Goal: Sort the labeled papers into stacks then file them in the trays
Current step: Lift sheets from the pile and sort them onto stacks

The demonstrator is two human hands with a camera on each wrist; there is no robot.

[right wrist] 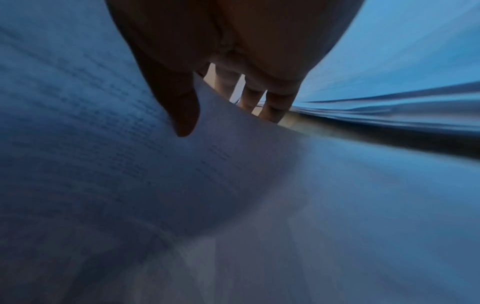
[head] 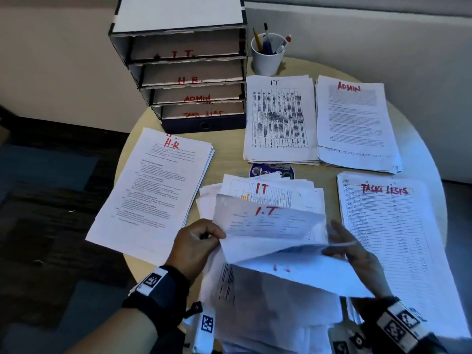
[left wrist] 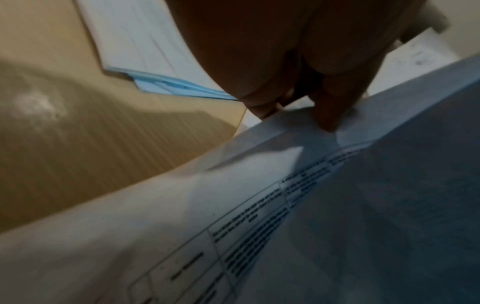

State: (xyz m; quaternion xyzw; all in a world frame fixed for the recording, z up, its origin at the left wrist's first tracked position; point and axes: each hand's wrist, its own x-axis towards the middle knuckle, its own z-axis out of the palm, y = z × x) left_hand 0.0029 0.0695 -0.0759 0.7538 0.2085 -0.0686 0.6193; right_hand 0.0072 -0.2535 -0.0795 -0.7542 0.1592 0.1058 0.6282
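White pen cup (head: 267,58), round sticker (head: 272,171)

Four sorted stacks flat on table: H.R. stack (head: 153,190) at left, IT stack (head: 279,118) & ADMIN stack (head: 355,121) side by side at back, TASK LISTS stack (head: 393,231) at right. Unsorted pile (head: 265,297) front-centre, its I.T sheet (head: 268,223) lifted & curled (red label). Tray unit (head: 189,80) back left w/ four slots: I.T., H.R., ADMIN, TASK LIST.

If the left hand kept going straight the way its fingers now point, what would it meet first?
Most likely the lifted I.T sheet that the left hand already pinches at its edge; beyond it lies the unsorted pile topped by another IT page, though depth is hard to judge.
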